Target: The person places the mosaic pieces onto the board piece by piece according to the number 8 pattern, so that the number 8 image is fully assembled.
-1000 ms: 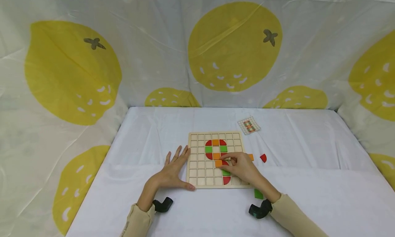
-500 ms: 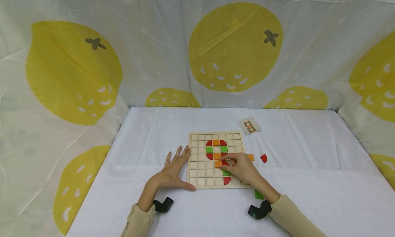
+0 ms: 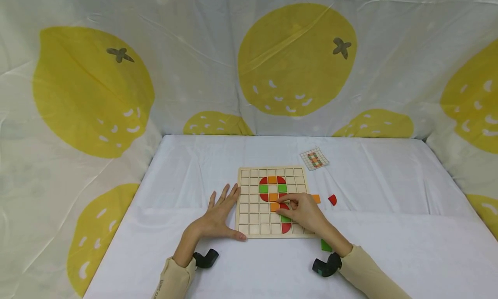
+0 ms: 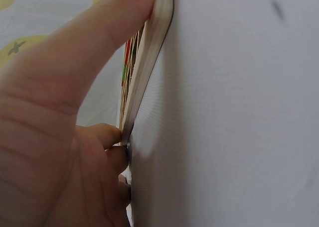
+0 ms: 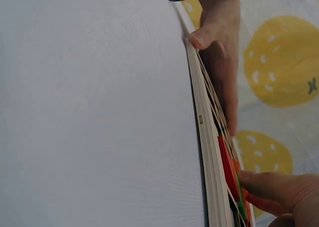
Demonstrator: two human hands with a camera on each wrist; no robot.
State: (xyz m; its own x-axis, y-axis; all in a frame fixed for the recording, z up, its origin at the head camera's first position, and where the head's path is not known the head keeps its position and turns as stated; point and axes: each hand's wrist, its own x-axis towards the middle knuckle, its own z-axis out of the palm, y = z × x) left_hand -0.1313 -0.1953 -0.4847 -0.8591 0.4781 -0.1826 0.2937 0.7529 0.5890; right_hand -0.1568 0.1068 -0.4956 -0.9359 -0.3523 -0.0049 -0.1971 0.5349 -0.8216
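Observation:
A wooden grid board [image 3: 249,210] lies on the white cloth. Along its left edge my left hand [image 3: 215,217] is spread, with the thumb at the near left corner and the fingertips at the side. My right hand [image 3: 305,210] is over the board's right half, thumb and index finger pinching an orange square tile [image 3: 274,207] at a cell in the middle. Red quarter-round tiles [image 3: 263,180], green square tiles [image 3: 263,189] and other orange tiles [image 3: 272,180] sit in nearby cells. Part of the pattern is hidden under the right hand.
A small pattern card [image 3: 314,159] lies beyond the board's far right corner. Right of the board are a loose red quarter-round tile [image 3: 332,199] and an orange tile [image 3: 317,198]. A green tile [image 3: 326,246] lies near the right wrist.
The orange square tile in the right hand's fingers has shifted very slightly left. The left hand stays where it was.

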